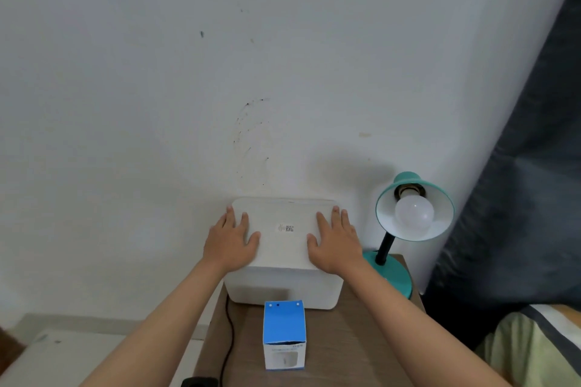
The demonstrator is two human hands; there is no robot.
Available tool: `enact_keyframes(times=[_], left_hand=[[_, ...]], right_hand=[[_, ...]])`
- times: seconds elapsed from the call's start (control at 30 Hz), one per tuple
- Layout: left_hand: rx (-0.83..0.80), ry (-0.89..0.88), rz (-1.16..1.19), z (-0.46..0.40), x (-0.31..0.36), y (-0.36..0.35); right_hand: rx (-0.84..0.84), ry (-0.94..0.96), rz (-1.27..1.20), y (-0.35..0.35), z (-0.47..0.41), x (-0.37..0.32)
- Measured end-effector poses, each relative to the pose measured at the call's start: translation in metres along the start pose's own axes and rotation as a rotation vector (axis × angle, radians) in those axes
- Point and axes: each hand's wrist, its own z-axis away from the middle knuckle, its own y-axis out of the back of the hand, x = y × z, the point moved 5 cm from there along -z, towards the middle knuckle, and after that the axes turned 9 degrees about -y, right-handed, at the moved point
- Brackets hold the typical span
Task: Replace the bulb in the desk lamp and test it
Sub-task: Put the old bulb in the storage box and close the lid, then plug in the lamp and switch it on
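A teal desk lamp point(393, 273) stands at the right of a small wooden table point(330, 342), its shade tilted toward me with a white bulb point(414, 212) screwed in the socket. A white lidded storage box point(283, 289) sits at the back of the table against the wall. My left hand point(232, 239) and my right hand point(336, 239) lie flat on the box lid, fingers spread, one near each side. A blue and white bulb carton point(284, 334) stands upright in front of the box.
A black cable point(229, 333) runs down the table's left side to a dark plug point(199, 382) at the bottom edge. A dark curtain point(518, 198) hangs at the right, with a striped bedcover point(534, 349) below it. The white wall is just behind the box.
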Motion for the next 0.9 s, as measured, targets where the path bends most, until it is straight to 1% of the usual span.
enact_keyframes(times=[0.2,0.37,0.53,0.6,0.7,0.77,0.83,0.9], left_hand=[[-0.022,-0.026,-0.013,-0.004,-0.002,-0.001],[0.002,-0.021,0.012,-0.006,-0.006,-0.004],[-0.057,-0.026,-0.068,-0.016,-0.004,-0.002],[-0.093,-0.032,-0.103,-0.017,-0.002,0.0],[-0.168,-0.022,-0.142,-0.016,-0.001,0.004],[-0.198,0.012,-0.089,-0.012,0.001,0.009],[-0.119,0.049,0.053,-0.002,0.004,0.017],[0.047,0.069,0.223,0.021,0.006,0.025]], right_hand=[[-0.031,-0.015,0.013,-0.002,-0.008,0.0],[0.005,-0.004,0.017,-0.004,-0.009,-0.001],[0.023,-0.001,0.019,-0.006,-0.008,-0.001],[0.06,0.005,-0.011,-0.003,-0.006,-0.002],[0.218,0.074,-0.022,0.007,0.002,-0.006],[0.236,0.095,-0.001,0.014,0.007,-0.011],[0.189,0.089,0.058,0.018,0.012,-0.016],[0.186,0.13,0.023,0.019,0.024,-0.025]])
